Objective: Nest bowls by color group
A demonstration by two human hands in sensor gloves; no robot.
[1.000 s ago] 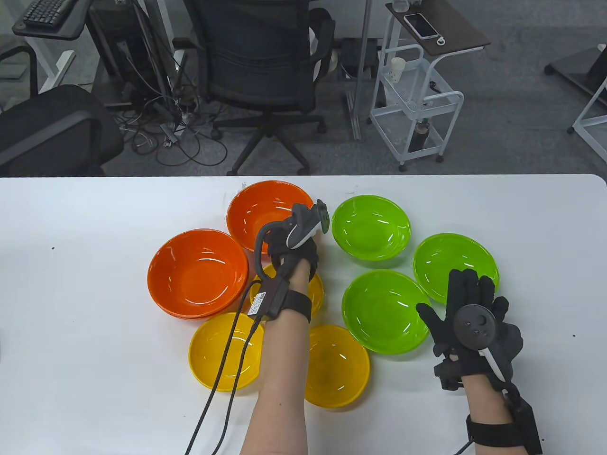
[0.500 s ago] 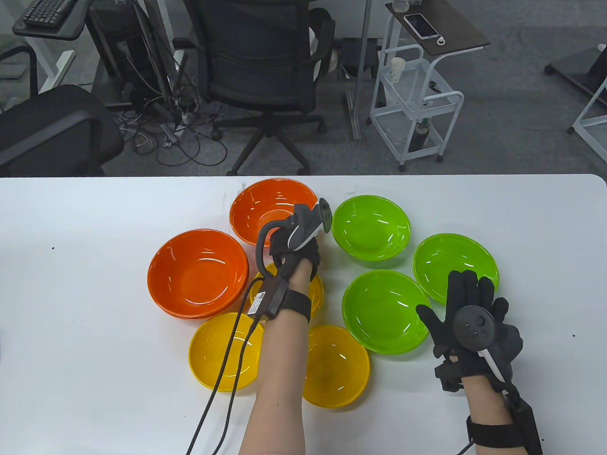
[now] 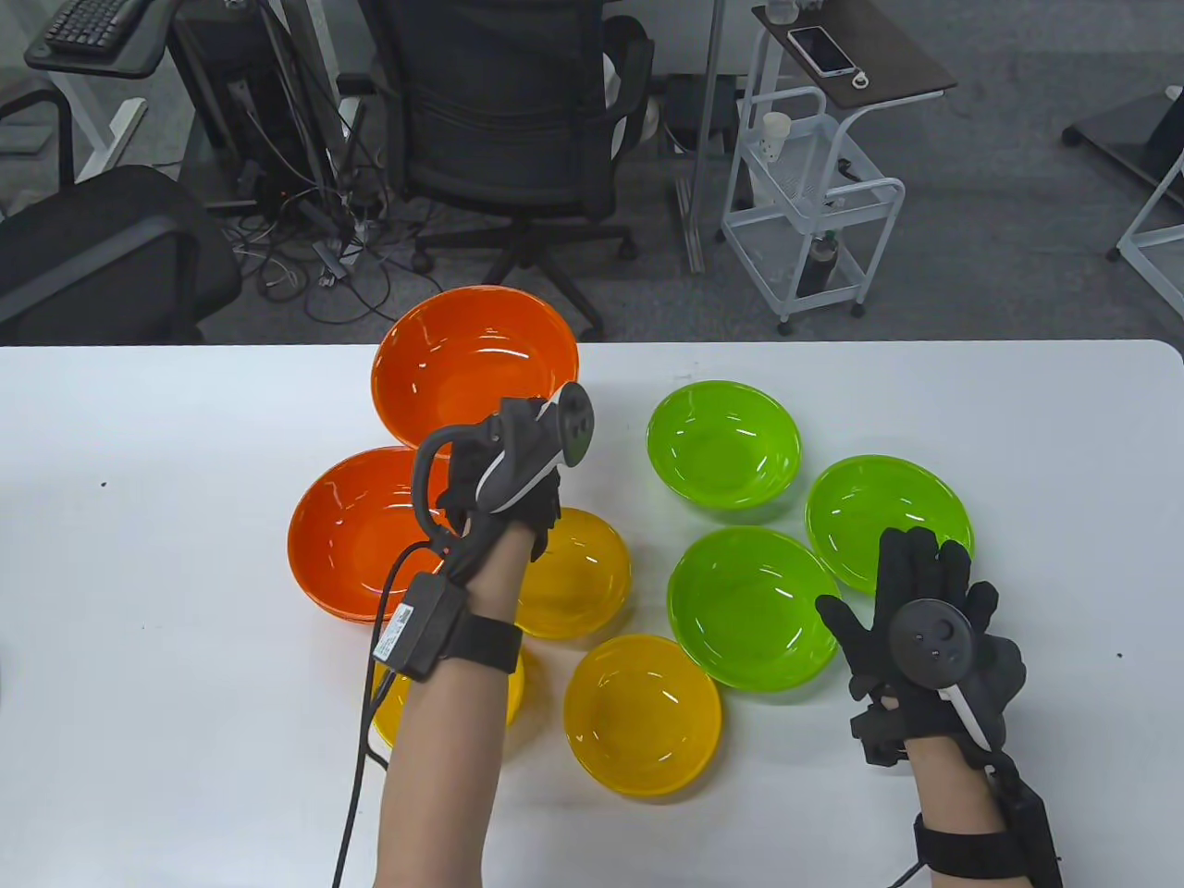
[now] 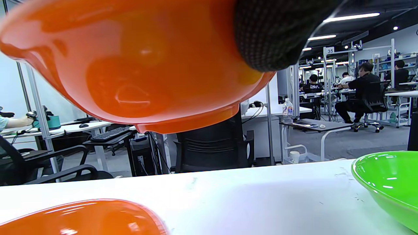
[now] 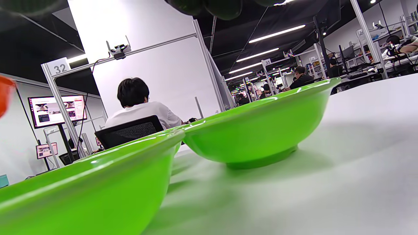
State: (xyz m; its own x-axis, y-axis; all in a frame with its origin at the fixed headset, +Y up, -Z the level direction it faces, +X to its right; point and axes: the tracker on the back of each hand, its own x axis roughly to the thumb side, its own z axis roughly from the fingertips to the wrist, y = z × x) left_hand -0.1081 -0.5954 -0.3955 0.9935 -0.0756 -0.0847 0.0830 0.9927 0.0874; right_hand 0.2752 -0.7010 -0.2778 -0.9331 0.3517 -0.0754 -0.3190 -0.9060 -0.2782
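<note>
Orange bowl [image 3: 472, 365] gripped at its near rim by left hand [image 3: 499, 481], airborne; orange stack [image 3: 361, 546] lies near-left (right hand [image 3: 925, 629] splayed, idle).

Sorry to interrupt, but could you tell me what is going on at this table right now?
A person in sensor gloves is sorting plastic bowls by colour. The left hand holds one glossy orange plastic bowl in the air, above the table, near the orange bowl stack. The right hand rests open beside three green bowls. Three yellow bowls sit unnested.
</note>
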